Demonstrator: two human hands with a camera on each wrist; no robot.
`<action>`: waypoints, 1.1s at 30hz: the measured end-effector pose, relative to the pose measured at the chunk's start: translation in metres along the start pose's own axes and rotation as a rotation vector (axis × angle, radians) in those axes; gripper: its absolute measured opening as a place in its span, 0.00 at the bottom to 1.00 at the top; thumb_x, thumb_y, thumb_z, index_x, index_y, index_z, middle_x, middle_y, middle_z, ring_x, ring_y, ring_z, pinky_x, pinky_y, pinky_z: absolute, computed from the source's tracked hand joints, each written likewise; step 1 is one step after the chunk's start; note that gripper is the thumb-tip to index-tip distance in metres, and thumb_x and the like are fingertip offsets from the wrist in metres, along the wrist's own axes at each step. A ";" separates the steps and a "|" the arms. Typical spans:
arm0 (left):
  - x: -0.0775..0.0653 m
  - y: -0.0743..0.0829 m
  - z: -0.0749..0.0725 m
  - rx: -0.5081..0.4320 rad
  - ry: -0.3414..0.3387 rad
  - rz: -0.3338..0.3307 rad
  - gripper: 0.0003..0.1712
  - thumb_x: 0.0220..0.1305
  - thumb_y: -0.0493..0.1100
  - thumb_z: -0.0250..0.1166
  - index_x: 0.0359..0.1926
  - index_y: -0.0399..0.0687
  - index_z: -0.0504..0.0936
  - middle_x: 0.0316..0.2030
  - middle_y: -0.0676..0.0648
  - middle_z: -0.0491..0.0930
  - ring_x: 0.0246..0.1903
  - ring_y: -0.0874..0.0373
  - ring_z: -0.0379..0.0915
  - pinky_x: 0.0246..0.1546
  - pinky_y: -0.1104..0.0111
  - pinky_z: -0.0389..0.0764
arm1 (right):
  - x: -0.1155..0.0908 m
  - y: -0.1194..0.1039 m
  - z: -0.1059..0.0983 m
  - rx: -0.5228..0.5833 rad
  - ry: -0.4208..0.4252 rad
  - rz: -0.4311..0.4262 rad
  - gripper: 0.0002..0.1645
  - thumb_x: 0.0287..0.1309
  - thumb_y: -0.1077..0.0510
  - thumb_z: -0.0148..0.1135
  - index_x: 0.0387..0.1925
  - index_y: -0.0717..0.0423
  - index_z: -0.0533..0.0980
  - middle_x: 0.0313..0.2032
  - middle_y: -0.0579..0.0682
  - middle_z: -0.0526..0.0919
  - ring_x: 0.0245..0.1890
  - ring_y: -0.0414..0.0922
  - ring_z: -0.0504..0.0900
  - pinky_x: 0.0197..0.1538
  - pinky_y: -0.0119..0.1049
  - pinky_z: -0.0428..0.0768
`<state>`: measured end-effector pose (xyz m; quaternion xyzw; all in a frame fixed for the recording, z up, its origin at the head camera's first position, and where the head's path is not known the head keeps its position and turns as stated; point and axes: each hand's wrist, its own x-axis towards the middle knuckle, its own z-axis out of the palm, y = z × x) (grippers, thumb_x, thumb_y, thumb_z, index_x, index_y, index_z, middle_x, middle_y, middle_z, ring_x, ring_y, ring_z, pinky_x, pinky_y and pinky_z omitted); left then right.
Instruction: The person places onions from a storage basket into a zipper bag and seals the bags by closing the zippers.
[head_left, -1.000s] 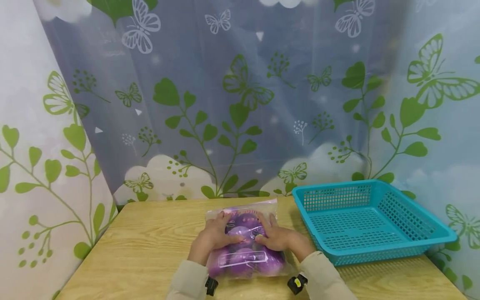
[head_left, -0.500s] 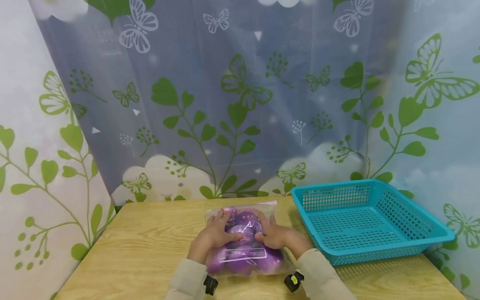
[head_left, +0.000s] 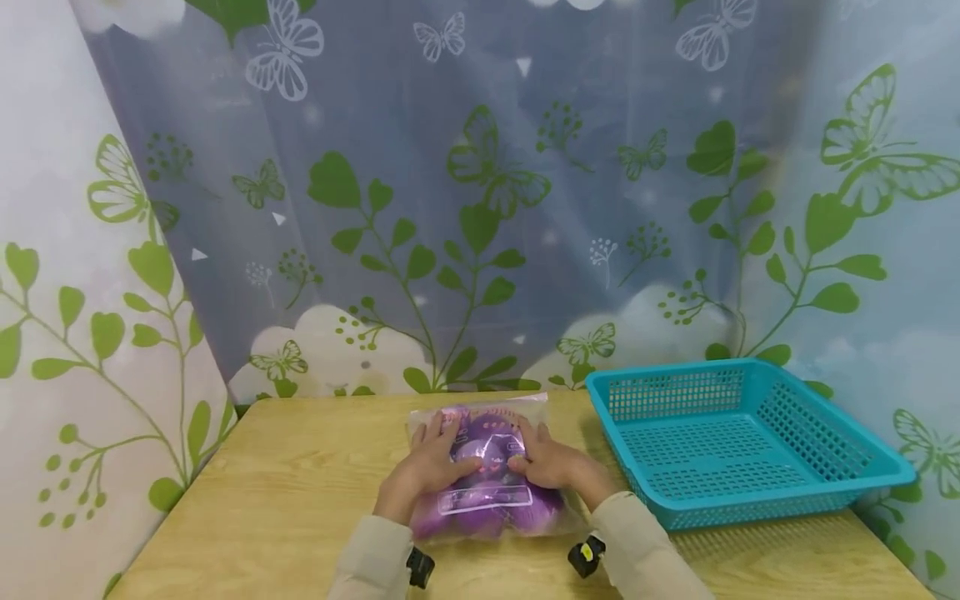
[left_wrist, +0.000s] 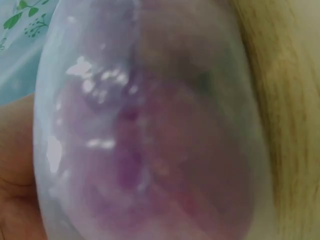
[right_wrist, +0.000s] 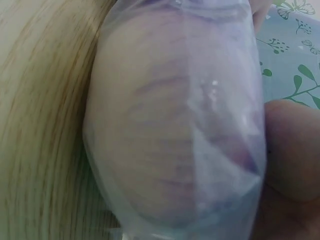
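Observation:
A clear printed plastic bag [head_left: 486, 500] full of purple rounded things [head_left: 480, 523] lies on the wooden table, close to the person. My left hand [head_left: 426, 465] rests on the bag's left part, fingers spread and pointing away, thumb toward the middle. On the right part lies my right hand [head_left: 553, 463], spread the same way, the two thumbs a little apart. Close up in the left wrist view, the bag [left_wrist: 145, 150] bulges with pinkish purple shapes under shiny film. The right wrist view shows a pale, purple-streaked round shape [right_wrist: 150, 115] through the film. Palms hide the bag's sides.
A turquoise plastic basket [head_left: 660, 504] with holed walls stands to the right, just beyond my right forearm. The wooden table [head_left: 292, 500] reaches back to a patterned curtain [head_left: 390, 125] with leaves and butterflies, which also hangs at both sides.
The bag's near edge has shifted slightly away from the person. Both hands stay spread on it, nearly in the same place. The head view has shifted slightly.

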<state>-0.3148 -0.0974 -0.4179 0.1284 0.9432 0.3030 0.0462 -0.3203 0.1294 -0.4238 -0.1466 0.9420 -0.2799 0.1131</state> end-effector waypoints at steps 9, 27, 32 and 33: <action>-0.001 -0.004 0.006 -0.004 0.010 -0.007 0.49 0.70 0.59 0.65 0.80 0.41 0.55 0.81 0.31 0.41 0.79 0.25 0.33 0.75 0.27 0.52 | -0.002 -0.002 0.001 -0.007 -0.012 0.008 0.47 0.77 0.47 0.51 0.81 0.63 0.40 0.77 0.78 0.42 0.75 0.75 0.56 0.79 0.67 0.60; -0.012 0.007 -0.005 -0.007 0.027 -0.028 0.44 0.72 0.57 0.61 0.80 0.44 0.56 0.80 0.25 0.39 0.78 0.23 0.31 0.72 0.25 0.55 | -0.009 -0.007 -0.004 -0.109 0.013 0.029 0.48 0.76 0.44 0.52 0.80 0.65 0.44 0.77 0.77 0.47 0.75 0.72 0.59 0.79 0.65 0.62; -0.018 0.019 -0.016 0.042 0.053 -0.023 0.41 0.77 0.60 0.53 0.81 0.47 0.55 0.81 0.30 0.38 0.80 0.27 0.29 0.72 0.22 0.50 | -0.018 -0.018 -0.014 -0.131 0.097 -0.024 0.43 0.77 0.44 0.51 0.80 0.62 0.50 0.77 0.75 0.49 0.75 0.74 0.56 0.78 0.71 0.59; -0.018 0.021 -0.019 0.062 0.063 -0.020 0.41 0.77 0.61 0.52 0.81 0.48 0.55 0.81 0.32 0.38 0.80 0.28 0.29 0.72 0.21 0.48 | -0.020 -0.021 -0.018 -0.129 0.114 -0.036 0.43 0.78 0.44 0.50 0.81 0.60 0.50 0.78 0.75 0.48 0.76 0.74 0.54 0.78 0.71 0.57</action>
